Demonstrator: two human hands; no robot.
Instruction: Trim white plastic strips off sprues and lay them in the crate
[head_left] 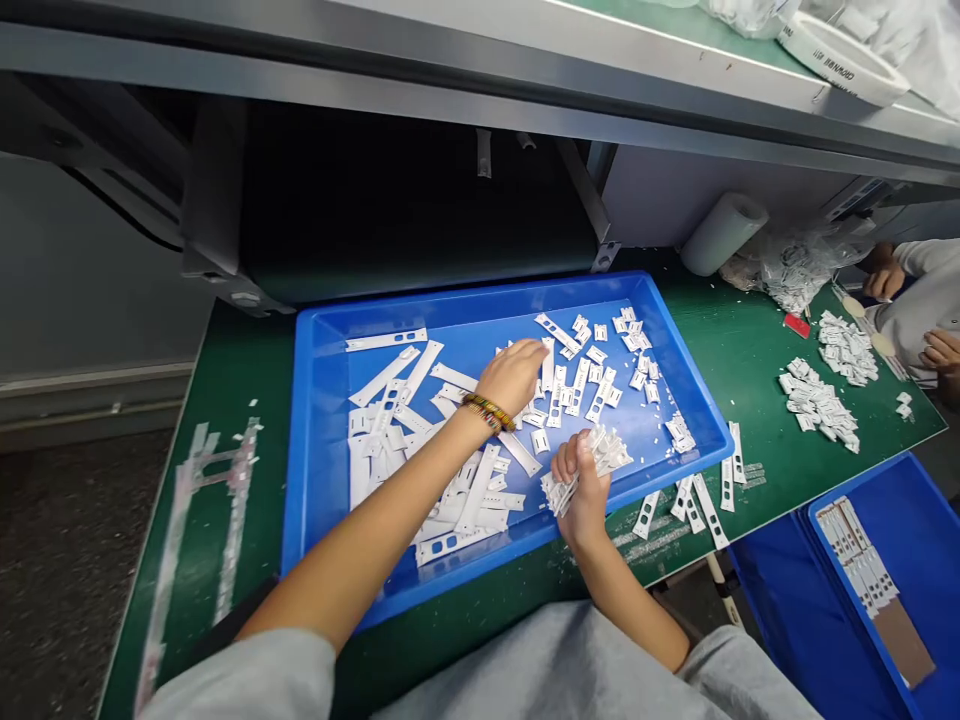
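Over the middle of a blue tray, my left hand has its fingers curled together, with a beaded bracelet at the wrist. Its fingertips are right beside a short white strip; whether they grip it is hidden. My right hand, near the tray's front edge, is closed around a thick bunch of small white plastic pieces that poke out on both sides. Longer white strips with holes lie heaped in the left part of the tray. Small white clips are scattered toward its right.
Piles of white pieces lie on the green table at right, by a plastic bag and a white roll. Another person's hands are at far right. A metal shelf overhangs; another blue tray sits lower right.
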